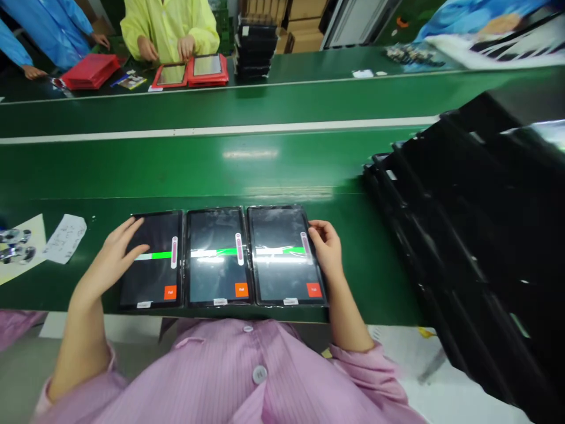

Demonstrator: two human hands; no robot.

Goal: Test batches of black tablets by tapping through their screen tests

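Left grip [112, 256], spread, overlies leftmost black rectangular glass-fronted tablet [150, 277]; right grip [328, 250], half-curled, at edge of rightmost tablet [282, 277], hold unclear.

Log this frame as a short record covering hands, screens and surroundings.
Left hand: spread over the left side of the left black rectangular tablet
Right hand: at the right edge of the right black rectangular tablet; grip unclear
Between: middle black rectangular tablet
Screens: each shows a white-and-green bar and an orange-red square at lower right
Surface: glossy green workbench
Far side: person in yellow sleeves, red-cased tablets
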